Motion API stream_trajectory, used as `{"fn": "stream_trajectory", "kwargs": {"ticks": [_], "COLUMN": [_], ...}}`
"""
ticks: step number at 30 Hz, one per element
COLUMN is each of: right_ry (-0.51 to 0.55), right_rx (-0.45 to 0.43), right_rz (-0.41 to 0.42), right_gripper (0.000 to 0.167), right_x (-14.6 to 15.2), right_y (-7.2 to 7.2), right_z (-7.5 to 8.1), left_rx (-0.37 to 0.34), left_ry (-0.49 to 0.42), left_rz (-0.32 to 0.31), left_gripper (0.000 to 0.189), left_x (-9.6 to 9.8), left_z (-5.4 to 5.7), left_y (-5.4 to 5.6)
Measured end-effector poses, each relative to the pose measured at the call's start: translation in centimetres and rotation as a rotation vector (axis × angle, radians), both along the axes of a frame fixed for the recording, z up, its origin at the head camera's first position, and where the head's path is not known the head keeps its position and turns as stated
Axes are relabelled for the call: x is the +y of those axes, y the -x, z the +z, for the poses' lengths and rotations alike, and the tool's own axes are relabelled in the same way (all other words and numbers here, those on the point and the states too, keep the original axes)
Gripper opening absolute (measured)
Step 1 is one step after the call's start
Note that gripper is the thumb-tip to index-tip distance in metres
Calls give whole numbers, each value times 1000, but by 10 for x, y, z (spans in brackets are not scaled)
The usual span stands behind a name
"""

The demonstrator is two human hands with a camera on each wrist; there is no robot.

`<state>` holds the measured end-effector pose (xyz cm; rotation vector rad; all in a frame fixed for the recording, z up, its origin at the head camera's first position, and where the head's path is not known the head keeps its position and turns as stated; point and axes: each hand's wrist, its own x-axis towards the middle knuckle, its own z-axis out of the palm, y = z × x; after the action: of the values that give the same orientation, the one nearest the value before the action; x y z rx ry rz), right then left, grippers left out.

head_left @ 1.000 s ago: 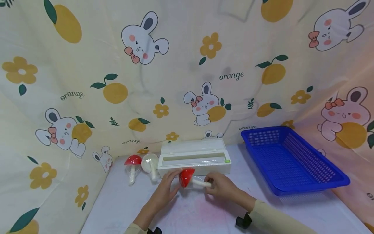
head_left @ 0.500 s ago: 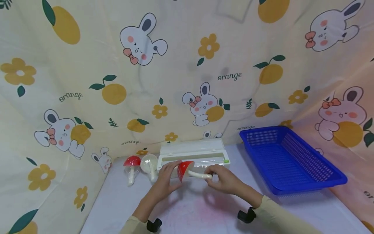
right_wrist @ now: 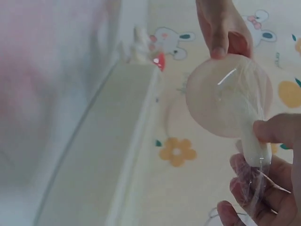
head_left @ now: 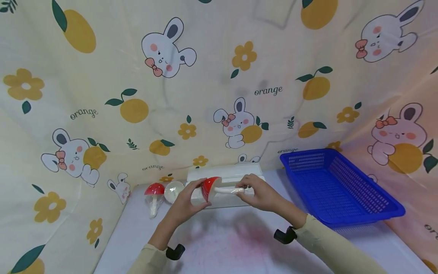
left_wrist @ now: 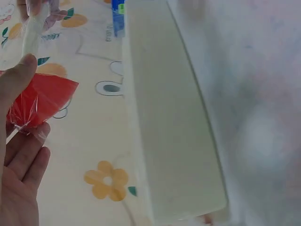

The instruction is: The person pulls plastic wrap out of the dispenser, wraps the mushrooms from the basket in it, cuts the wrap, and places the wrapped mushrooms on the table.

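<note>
A toy mushroom (head_left: 211,187) with a red cap and white stem is held up sideways in front of a white box (head_left: 222,203). Clear film covers its cap and stem, loose and crinkled in the right wrist view. My left hand (head_left: 184,203) grips the cap between thumb and fingers. At the stem's end, my right hand (head_left: 261,192) pinches stem and film together. In the right wrist view the pale underside of the cap (right_wrist: 207,99) shows, with film trailing over the right fingers (right_wrist: 268,188). The box's lid (head_left: 222,171) stands raised.
Left of the box lie a red-capped mushroom (head_left: 154,190) wrapped in film and a pale one (head_left: 172,192), partly behind my left hand. A blue plastic basket (head_left: 362,220) stands on the right. A printed curtain (head_left: 205,87) hangs behind the white table (head_left: 219,239).
Both hands have lifted the mushroom up from the table, and it now covers part of the box. The right hand has shifted along with the stem. The box and basket stayed put.
</note>
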<state>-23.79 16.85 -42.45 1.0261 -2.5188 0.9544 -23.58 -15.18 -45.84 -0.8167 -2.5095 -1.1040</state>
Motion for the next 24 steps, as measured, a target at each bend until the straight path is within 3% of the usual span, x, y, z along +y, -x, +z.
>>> {"fn": "stream_trajectory", "kwargs": {"ticks": [7, 16, 24], "right_ry": [-59, -52, -52], "right_rx": [12, 73, 97], "right_rz": [-54, -54, -71], "right_gripper": [18, 20, 18], "right_x": [-2, -1, -1], "right_y": [12, 29, 35], "right_z": [28, 45, 61], "left_rx": [71, 104, 165], "left_ry": [-28, -7, -36], "left_rz": [56, 116, 121], "left_gripper": [83, 79, 79], "left_x": [3, 10, 15], "left_z": [17, 41, 58], "left_y": [9, 19, 23]}}
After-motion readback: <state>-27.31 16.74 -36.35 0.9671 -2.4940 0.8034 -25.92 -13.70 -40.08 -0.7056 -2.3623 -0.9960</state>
